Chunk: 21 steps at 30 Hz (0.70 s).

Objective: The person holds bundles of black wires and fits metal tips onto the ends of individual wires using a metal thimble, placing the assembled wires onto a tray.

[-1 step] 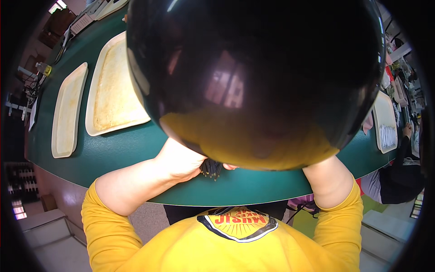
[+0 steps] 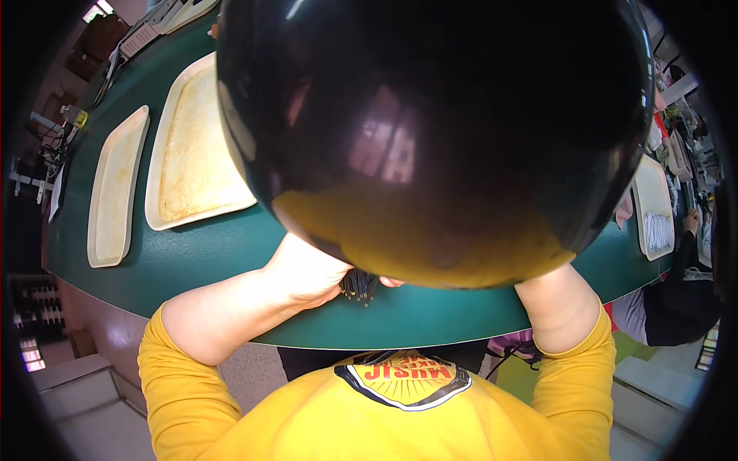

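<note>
A large, glossy black rounded object fills the upper middle of the head view and covers most of both hands. My left hand rests at the table's near edge, its fingers hidden behind that object. A bundle of thin black wires with small brass-coloured tips sticks out of it, pointing toward me, and the hand appears closed around them. Just right of the wires a bit of a finger shows; whose hand it belongs to is unclear. My right forearm reaches in from the right, with its hand hidden.
On the green table lie a large cream tray and a narrower one at left. At right, another tray holds white strips. Beyond it a person in dark clothing sits, one hand visible.
</note>
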### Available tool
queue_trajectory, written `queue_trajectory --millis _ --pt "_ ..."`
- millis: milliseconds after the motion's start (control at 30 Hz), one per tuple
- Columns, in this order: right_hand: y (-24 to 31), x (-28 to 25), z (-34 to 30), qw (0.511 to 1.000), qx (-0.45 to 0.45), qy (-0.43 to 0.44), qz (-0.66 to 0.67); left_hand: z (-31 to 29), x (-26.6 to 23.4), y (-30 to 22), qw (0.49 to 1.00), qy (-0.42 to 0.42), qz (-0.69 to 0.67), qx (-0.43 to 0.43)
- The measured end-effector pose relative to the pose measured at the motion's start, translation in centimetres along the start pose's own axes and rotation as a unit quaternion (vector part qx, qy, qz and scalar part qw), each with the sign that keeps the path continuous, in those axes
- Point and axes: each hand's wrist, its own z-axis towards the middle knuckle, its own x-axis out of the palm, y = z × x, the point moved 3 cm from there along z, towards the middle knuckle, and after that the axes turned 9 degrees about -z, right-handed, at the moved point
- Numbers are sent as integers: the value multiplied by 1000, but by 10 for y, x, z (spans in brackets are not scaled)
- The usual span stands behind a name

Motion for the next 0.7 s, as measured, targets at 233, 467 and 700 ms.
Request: queue_trajectory --millis 233,467,700 --pt "-8 0 -3 997 62 -20 41 -2 1 0 998 -9 -66 -10" --pt "0 12 4 981 113 119 101 -1 -7 7 997 -48 -62 -21" --pt "-16 10 -2 941 65 23 331 1 3 5 994 -89 -45 -44"
